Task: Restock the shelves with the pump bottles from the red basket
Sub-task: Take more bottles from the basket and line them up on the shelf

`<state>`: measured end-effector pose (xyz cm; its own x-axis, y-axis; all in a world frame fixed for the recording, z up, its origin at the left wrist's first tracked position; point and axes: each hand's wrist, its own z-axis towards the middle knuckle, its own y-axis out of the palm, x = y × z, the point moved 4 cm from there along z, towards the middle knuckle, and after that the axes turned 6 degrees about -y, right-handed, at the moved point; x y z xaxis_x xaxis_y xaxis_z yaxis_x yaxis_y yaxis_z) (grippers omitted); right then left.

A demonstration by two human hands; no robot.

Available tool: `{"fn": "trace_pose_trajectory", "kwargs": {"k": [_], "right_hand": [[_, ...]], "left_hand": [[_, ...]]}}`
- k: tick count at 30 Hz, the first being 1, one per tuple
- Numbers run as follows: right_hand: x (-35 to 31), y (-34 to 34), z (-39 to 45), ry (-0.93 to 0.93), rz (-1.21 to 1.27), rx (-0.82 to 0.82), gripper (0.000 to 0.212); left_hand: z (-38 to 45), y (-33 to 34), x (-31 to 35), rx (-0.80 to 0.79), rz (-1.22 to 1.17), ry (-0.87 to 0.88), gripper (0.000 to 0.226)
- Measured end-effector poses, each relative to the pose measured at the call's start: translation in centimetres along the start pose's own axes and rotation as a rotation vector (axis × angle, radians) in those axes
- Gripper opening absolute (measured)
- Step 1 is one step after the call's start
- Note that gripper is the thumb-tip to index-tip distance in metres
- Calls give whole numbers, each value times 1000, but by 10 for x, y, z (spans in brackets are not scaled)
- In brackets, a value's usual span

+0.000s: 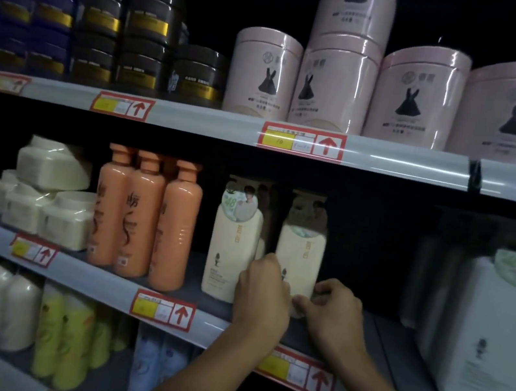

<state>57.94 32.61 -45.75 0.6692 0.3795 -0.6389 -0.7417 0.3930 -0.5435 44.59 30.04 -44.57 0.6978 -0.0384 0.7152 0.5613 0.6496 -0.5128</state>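
Note:
Two cream pump bottles with round paper collars stand on the middle shelf (118, 288). The right cream bottle (299, 253) is held at its base by both hands: my left hand (262, 291) wraps its left side and my right hand (331, 310) pinches its lower right corner. The left cream bottle (231, 245) stands just beside it, touching my left hand's knuckles. The red basket is out of view.
Three orange pump bottles (143, 217) stand left of the cream ones, with cream tubs (44, 200) further left. White pump bottles (493, 330) fill the right. Dark space lies behind and right of the held bottle. Pink canisters (413, 98) sit on the shelf above.

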Motion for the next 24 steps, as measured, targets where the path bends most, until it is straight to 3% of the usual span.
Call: {"fn": "trace_pose_trajectory", "kwargs": {"k": [9, 17, 24], "right_hand": [[1, 6, 5, -2, -11, -9, 29], [-2, 1, 0, 2, -52, -61, 36], [-39, -47, -22, -243, -81, 142, 33]], "left_hand": [[6, 5, -5, 30, -50, 13, 16], [-8, -4, -7, -57, -100, 65, 24], [-26, -36, -3, -54, -255, 178, 27]]}}
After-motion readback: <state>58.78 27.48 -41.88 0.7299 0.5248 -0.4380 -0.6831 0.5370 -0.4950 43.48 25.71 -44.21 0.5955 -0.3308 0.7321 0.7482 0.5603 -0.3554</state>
